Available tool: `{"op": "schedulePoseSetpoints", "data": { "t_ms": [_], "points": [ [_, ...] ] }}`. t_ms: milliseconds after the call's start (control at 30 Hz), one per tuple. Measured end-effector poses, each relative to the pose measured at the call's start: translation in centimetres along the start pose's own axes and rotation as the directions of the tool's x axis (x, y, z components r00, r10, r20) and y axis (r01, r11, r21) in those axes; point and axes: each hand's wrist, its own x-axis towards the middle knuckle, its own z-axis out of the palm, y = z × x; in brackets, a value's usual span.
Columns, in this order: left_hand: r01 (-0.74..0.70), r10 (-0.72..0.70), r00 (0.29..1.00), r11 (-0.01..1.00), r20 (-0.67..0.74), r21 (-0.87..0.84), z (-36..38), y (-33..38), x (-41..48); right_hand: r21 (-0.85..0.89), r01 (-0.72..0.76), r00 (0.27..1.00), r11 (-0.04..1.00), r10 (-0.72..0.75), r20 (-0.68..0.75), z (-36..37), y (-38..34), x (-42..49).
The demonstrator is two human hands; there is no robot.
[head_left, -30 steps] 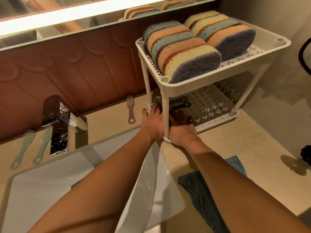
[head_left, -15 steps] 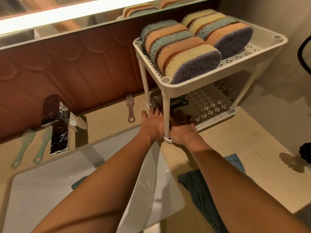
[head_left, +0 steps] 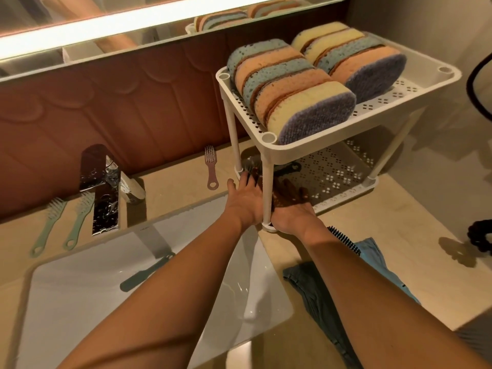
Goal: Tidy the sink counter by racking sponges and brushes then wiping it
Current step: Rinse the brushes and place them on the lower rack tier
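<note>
A white two-tier rack (head_left: 274, 149) stands on the counter, with several sponges (head_left: 298, 99) on edge on its top shelf. Dark brushes (head_left: 288, 167) lie on the shadowed lower shelf. My left hand (head_left: 245, 201) reaches in left of the front leg, its straight fingers touching a brush head (head_left: 249, 167). My right hand (head_left: 290, 209) lies flat on the lower shelf right of that leg, fingers spread. A pink brush (head_left: 211, 169) and two green brushes (head_left: 50, 225) lie on the counter. A teal brush (head_left: 146, 272) lies in the sink.
The white sink basin (head_left: 80, 302) is under my left arm, with a chrome faucet (head_left: 103, 187) behind it. A blue cloth (head_left: 372, 262) and a black brush (head_left: 343, 239) lie by my right forearm. A black object (head_left: 482, 235) sits at the right edge.
Both hands stay at the rack's lower shelf; only the view shifts slightly.
</note>
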Motion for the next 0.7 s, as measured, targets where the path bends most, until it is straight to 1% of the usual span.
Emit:
{"op": "schedulePoseSetpoints", "data": {
  "t_ms": [67, 133, 167, 233, 300, 400, 467, 500, 533, 600, 700],
  "points": [
    [0.007, -0.007, 1.0, 1.0, 0.005, 0.004, 0.1, 0.0, 0.1, 0.011, 0.003, 1.0, 1.0, -0.003, -0.001, -0.1, -0.2, -0.2],
    [0.004, -0.005, 1.0, 1.0, -0.025, -0.031, 0.2, -0.1, 0.1, 0.031, 0.003, 0.998, 1.0, -0.001, -0.056, 0.2, -0.2, -0.3],
    [-0.002, -0.003, 0.998, 0.997, -0.058, -0.073, 0.3, -0.1, 0.0, 0.07, 0.008, 0.997, 0.998, -0.003, -0.081, 0.3, -0.1, -0.4],
    [-0.042, 0.026, 0.99, 0.992, -0.135, -0.12, 0.0, -0.2, -0.2, 0.206, 0.023, 0.988, 0.978, 0.008, -0.151, 0.0, -0.4, -0.9],
    [-0.087, 0.068, 0.986, 0.989, -0.151, -0.121, -0.5, -0.4, -0.5, 0.235, 0.056, 0.973, 0.97, -0.001, -0.229, -0.6, -0.5, -1.2],
    [-0.083, 0.065, 0.987, 0.989, -0.145, -0.119, -0.9, -1.0, -1.9, 0.168, 0.051, 0.97, 0.985, -0.008, -0.243, -0.4, -0.5, -2.5],
    [-0.055, 0.041, 0.989, 0.994, -0.143, -0.096, -1.5, -1.2, -3.7, 0.046, 0.025, 0.974, 0.999, -0.014, -0.225, 0.1, -0.5, -3.5],
    [-0.045, 0.036, 0.991, 0.997, -0.132, -0.065, -1.8, -1.3, -4.6, -0.009, 0.004, 0.972, 1.0, -0.005, -0.237, 0.1, -0.8, -4.1],
    [-0.038, 0.032, 0.993, 0.998, -0.118, -0.042, -2.2, -1.3, -5.7, -0.028, -0.007, 0.966, 1.0, -0.001, -0.259, 0.0, -1.0, -4.6],
    [-0.028, 0.026, 0.995, 0.999, -0.094, -0.021, -2.4, -1.8, -7.5, -0.019, 0.015, 0.952, 1.0, -0.02, -0.305, -0.1, -1.6, -5.4],
    [0.003, -0.001, 0.998, 1.0, -0.065, 0.02, -1.9, -2.9, -10.6, 0.0, 0.072, 0.907, 0.997, -0.065, -0.416, 0.6, -2.5, -7.5]
  ]
}}
